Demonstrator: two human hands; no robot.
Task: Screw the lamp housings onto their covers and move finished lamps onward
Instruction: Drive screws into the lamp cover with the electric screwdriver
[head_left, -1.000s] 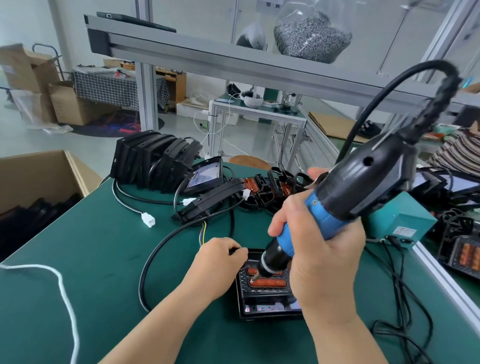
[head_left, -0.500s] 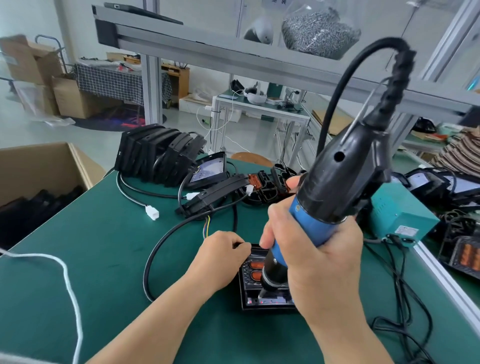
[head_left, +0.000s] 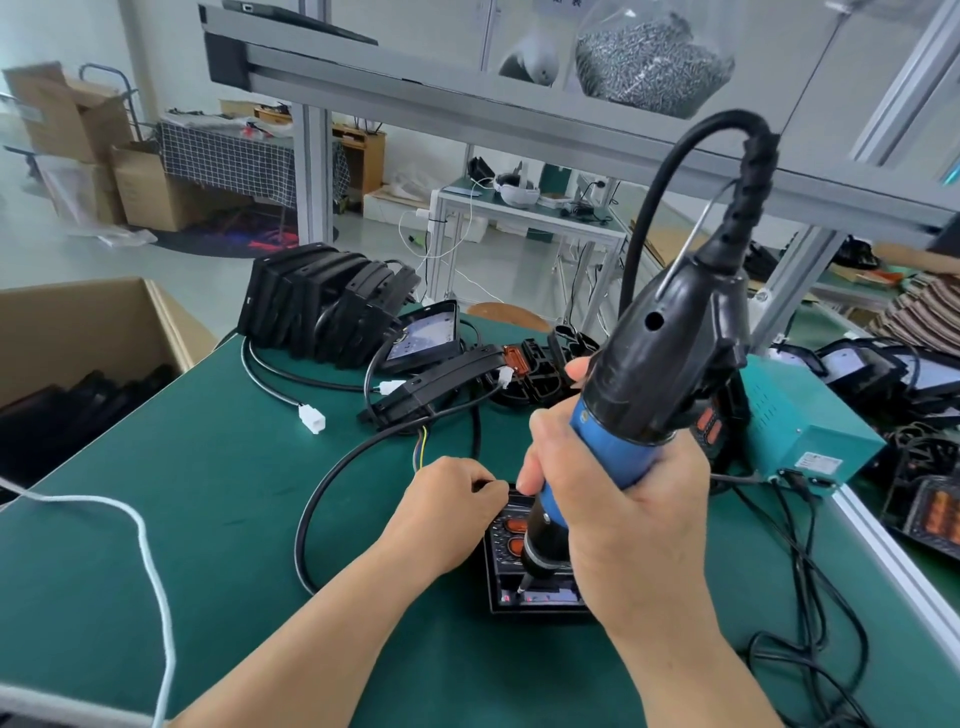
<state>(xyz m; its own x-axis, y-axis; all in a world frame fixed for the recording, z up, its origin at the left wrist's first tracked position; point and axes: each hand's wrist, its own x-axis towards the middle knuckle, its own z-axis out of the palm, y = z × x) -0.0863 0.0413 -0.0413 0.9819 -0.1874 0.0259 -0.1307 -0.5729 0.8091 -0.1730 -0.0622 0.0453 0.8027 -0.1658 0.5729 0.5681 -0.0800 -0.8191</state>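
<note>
A black lamp housing (head_left: 509, 597) with orange parts inside lies flat on the green mat in front of me. My right hand (head_left: 618, 519) grips the blue and black electric screwdriver (head_left: 639, 410), held nearly upright, its bit down on the housing's near left part. My left hand (head_left: 447, 512) rests curled at the housing's far left corner, where it seems to pinch the black cable; what the fingers hold is not clear. The screwdriver and my right hand hide the housing's right half.
A row of black lamps (head_left: 332, 306) stands at the back, with loose lamps and white connectors (head_left: 311, 418) nearby. A cardboard box (head_left: 83, 343) sits left, a teal power box (head_left: 800, 431) right, more lamps (head_left: 883, 364) beyond. A white cord (head_left: 145, 551) crosses the mat.
The screwdriver has swung more upright and its bit has moved from the housing's far part down to its near edge. My left hand has stayed at the corner.
</note>
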